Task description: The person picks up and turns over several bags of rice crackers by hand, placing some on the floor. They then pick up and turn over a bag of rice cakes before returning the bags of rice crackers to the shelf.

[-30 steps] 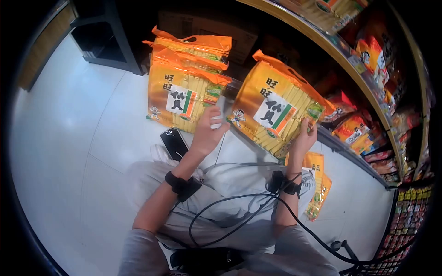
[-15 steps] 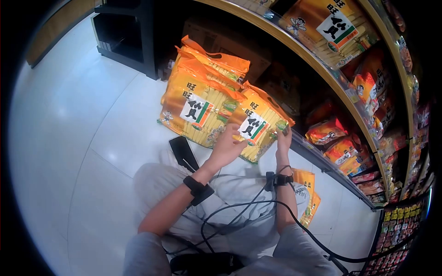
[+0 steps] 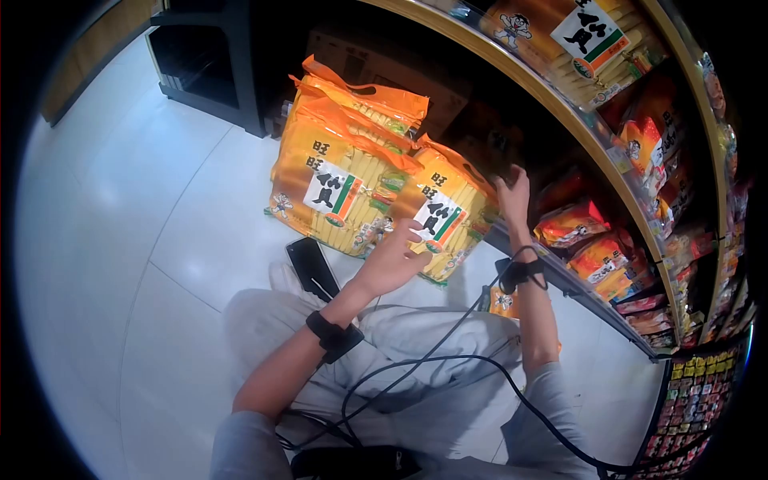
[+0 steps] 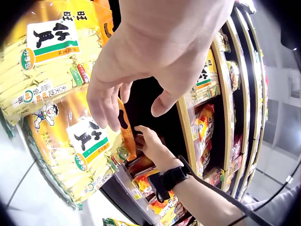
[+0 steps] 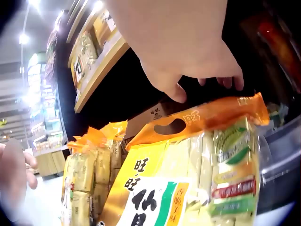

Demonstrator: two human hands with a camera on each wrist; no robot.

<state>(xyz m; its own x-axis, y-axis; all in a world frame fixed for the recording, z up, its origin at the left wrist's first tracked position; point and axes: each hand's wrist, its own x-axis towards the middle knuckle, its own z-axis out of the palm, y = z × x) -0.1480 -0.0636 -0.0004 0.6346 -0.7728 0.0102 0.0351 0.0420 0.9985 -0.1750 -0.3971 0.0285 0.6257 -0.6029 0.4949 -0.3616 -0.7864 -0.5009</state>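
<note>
A large orange-and-yellow bag of wrapped snack sticks [image 3: 438, 218] stands on the floor, its side against a matching bag [image 3: 324, 190] on its left. Another such bag [image 3: 384, 102] shows behind that one. Over the lower front of the first bag lies my left hand [image 3: 392, 260], fingers loosely bent and thumb apart. My right hand [image 3: 514, 200] is off the bag, just beyond its upper right corner. The right wrist view has that hand [image 5: 188, 52] hanging above the orange handle strip [image 5: 202, 115], its loosely bent fingers holding nothing.
Shelves with snack packs [image 3: 572, 224] curve along the right side. Under the lowest shelf, a cardboard box [image 3: 416, 80] sits in shadow. A phone [image 3: 312, 268] lies by my foot, and another orange pack [image 3: 504, 302] is partly hidden beneath my right arm. A black cable [image 3: 448, 358] crosses my lap.
The bag I held by its sides came left and down beside the matching bags. My right hand then let go and moved up and right; my left hand stayed at the bag's front.
</note>
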